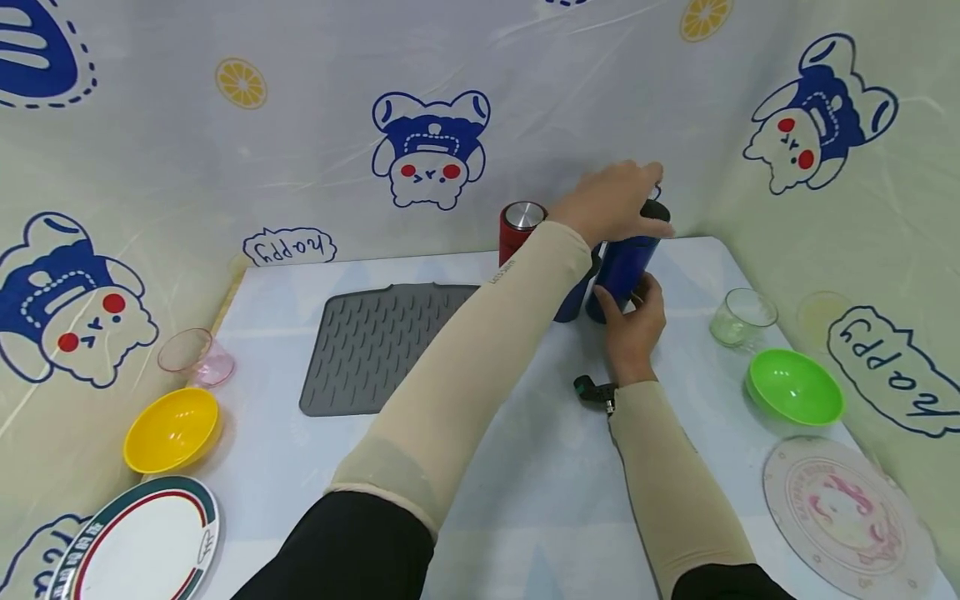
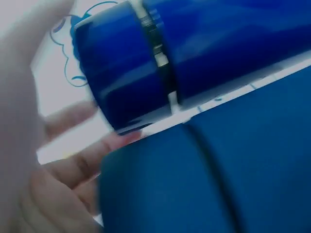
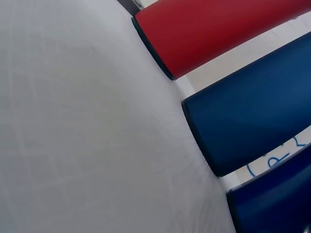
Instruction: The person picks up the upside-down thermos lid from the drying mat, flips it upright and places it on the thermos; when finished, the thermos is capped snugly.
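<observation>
A shiny dark blue thermos (image 1: 624,265) stands at the far right of the table. My right hand (image 1: 636,329) holds its lower body, thumb on the near left side and fingers round the right. Above, my left hand (image 1: 611,202) reaches across with spread fingers about the black-topped lid. In the left wrist view, light shows between most of those fingers and the lid end, and one fingertip (image 2: 127,138) lies right at its edge. A duller blue thermos (image 3: 252,104) stands close beside, mostly hidden by my left arm in the head view. Beyond it is a red thermos (image 1: 513,237) with a silver lid.
A grey ribbed mat (image 1: 367,346) lies left of the arms. Along the left edge are a pink glass (image 1: 213,367), yellow bowl (image 1: 172,429) and rimmed plate (image 1: 142,550). On the right are a greenish glass (image 1: 738,321), green bowl (image 1: 795,387) and pink-patterned plate (image 1: 847,508).
</observation>
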A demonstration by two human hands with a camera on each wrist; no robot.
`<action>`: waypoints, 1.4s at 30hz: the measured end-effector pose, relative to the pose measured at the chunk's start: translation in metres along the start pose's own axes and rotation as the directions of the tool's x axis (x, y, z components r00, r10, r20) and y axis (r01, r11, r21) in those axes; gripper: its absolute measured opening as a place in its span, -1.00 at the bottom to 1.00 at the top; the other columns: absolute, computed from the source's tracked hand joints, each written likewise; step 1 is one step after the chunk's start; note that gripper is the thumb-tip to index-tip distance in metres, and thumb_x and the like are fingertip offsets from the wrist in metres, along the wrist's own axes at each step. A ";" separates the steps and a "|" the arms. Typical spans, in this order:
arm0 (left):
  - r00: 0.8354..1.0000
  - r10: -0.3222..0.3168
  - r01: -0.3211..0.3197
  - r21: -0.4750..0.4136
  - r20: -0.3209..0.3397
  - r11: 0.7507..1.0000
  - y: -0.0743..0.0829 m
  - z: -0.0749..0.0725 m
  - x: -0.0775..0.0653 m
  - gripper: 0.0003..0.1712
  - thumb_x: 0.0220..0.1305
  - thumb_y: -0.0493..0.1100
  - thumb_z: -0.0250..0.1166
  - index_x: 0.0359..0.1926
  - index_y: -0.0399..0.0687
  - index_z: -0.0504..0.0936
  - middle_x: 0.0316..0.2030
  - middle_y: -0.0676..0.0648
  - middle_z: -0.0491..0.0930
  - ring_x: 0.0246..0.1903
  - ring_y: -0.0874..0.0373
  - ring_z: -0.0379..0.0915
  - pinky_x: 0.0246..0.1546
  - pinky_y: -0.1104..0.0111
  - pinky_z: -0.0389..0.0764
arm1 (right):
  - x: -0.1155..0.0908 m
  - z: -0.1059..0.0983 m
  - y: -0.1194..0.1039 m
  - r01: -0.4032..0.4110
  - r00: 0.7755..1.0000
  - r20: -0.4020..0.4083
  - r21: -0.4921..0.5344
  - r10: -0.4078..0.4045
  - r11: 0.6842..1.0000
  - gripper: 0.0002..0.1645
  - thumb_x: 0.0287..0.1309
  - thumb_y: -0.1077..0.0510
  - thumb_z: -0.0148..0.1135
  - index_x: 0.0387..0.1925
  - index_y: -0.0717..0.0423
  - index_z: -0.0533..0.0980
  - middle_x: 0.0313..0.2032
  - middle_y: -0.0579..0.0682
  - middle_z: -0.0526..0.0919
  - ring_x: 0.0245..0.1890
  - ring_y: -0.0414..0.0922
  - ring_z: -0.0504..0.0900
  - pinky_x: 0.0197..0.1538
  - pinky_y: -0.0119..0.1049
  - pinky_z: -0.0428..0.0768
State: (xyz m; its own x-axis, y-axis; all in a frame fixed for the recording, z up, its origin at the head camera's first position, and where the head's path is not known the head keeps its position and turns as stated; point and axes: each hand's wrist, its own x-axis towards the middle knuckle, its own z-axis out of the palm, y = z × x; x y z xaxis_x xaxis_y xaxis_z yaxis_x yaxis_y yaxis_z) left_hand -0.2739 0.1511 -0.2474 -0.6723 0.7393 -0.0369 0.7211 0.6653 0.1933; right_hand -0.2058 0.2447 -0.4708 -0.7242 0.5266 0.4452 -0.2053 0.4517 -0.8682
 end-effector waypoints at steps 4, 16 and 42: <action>0.999 0.046 -0.045 -0.086 0.014 0.995 -0.002 0.003 0.001 -0.33 0.23 0.15 0.19 0.33 0.31 0.20 0.22 0.19 0.29 0.14 0.34 0.20 0.08 0.32 0.33 | 0.001 -0.001 0.001 -0.010 1.000 0.011 -0.020 0.010 1.000 -0.22 -0.03 -0.20 0.36 0.23 -0.13 0.32 0.09 -0.14 0.46 0.08 -0.28 0.40 0.17 -0.35 0.33; 0.993 0.104 -0.093 -0.172 0.061 0.981 -0.012 0.004 0.004 -0.29 0.21 0.12 0.25 0.34 0.12 0.25 0.18 0.10 0.33 0.04 0.30 0.27 -0.02 0.51 0.35 | 0.002 -0.005 -0.008 -0.030 0.999 0.039 -0.047 0.031 0.998 -0.19 0.00 -0.21 0.33 0.26 -0.12 0.27 0.13 -0.14 0.42 0.11 -0.29 0.37 0.17 -0.34 0.33; 0.994 0.097 -0.087 -0.177 0.049 0.980 -0.014 0.006 0.007 -0.19 0.18 0.23 0.23 0.39 0.21 0.17 0.26 0.18 0.22 0.17 0.36 0.12 0.07 0.46 0.28 | 0.001 -0.004 -0.002 0.043 0.998 0.056 -0.017 -0.042 0.999 -0.22 0.03 -0.14 0.34 0.26 -0.09 0.27 0.12 -0.11 0.43 0.11 -0.27 0.39 0.14 -0.33 0.36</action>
State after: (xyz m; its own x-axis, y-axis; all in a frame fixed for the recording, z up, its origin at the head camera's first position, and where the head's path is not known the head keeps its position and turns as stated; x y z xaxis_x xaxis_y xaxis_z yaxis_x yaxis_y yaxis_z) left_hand -0.2878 0.1470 -0.2559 -0.5905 0.8044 -0.0656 0.7356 0.5698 0.3663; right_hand -0.2038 0.2472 -0.4676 -0.7504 0.4663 0.4685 -0.2253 0.4858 -0.8445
